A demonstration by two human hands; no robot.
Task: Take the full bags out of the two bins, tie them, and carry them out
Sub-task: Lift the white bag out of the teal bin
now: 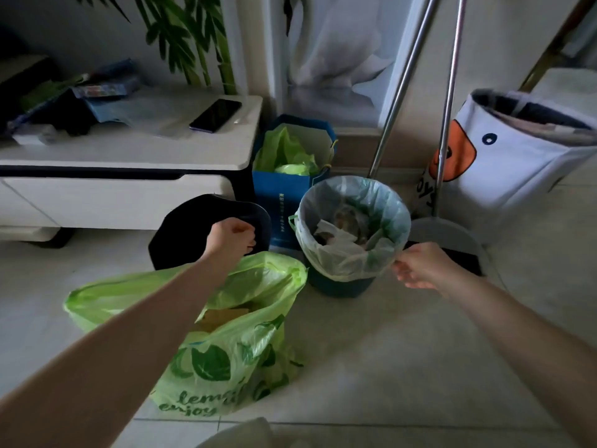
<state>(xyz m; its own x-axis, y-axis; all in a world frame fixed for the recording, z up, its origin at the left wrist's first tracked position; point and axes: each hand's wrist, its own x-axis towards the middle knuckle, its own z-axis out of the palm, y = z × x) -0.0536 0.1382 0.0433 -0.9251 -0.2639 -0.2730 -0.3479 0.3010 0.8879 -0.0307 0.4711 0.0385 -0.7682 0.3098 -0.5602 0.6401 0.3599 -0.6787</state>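
Green printed bag (226,344) sits open on the floor. Left hand (231,236) is clenched on the dark bin (181,234) rim. Right hand (420,266) pinches the translucent liner (352,253) of the blue bin (339,286).

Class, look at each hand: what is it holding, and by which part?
Left hand grips the round black bin by its rim. Right hand pinches the folded-over edge of the pale translucent liner bag in the blue bin.

Left forearm hides part of the green bag (245,334); blue-bag print unreadable
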